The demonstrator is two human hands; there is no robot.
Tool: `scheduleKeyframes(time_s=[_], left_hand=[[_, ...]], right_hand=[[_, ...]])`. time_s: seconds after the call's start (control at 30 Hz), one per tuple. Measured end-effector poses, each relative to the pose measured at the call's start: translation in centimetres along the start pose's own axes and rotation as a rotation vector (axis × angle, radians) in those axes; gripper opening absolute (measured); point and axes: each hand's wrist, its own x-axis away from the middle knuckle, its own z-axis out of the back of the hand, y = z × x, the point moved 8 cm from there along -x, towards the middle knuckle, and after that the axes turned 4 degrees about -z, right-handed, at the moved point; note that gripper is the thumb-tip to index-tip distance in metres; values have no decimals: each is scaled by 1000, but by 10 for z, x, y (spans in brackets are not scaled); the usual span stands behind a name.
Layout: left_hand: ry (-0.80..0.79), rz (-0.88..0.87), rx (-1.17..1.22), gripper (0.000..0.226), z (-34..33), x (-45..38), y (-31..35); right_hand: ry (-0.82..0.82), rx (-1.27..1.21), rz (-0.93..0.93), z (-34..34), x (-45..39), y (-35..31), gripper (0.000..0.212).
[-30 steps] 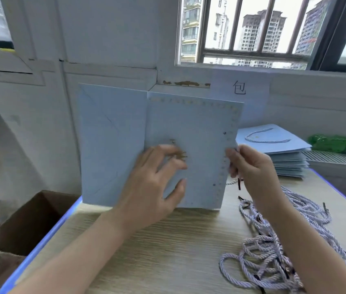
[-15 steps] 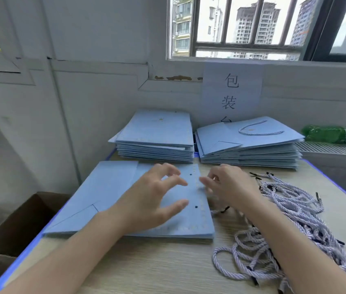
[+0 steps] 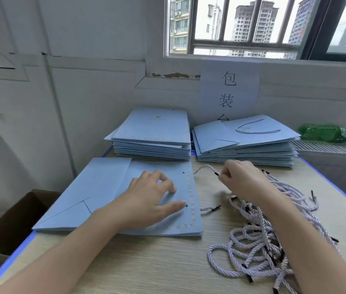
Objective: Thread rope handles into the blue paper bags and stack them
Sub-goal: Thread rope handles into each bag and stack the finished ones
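Threading step: left hand (image 3: pixel 148 196) presses flat blue bag (image 3: pixel 95 192) near tabletop's left edge; right hand (image 3: pixel 239 177) pinches rope (image 3: pixel 207 167) tip. Next: feed tip into punched hole (image 3: pixel 183 172).

A white paper sign (image 3: pixel 229 90) is taped to the wall below the window, and the black characters 包 and 装 are printed on it, one above the other. A third character beneath is cut off by the stacked bags. White lettering on the green bottle's label (image 3: pixel 344 132) cannot be read.
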Motion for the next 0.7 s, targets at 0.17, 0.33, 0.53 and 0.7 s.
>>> scheduleKeyframes(time_s=[0.17, 0.33, 0.53, 0.7], left_hand=[[66, 93, -21, 48, 8, 1, -7], [66, 135, -57, 82, 4, 5, 2], [17, 98, -95, 65, 0, 3, 4], [-5, 55, -31, 60, 0, 4, -2]], right_hand=[[82, -435, 153, 19, 15, -30, 9], [-12, -490, 132, 5, 17, -36, 12], [106, -467, 101, 20, 14, -23, 10], [265, -583, 186, 41, 20, -25, 12]])
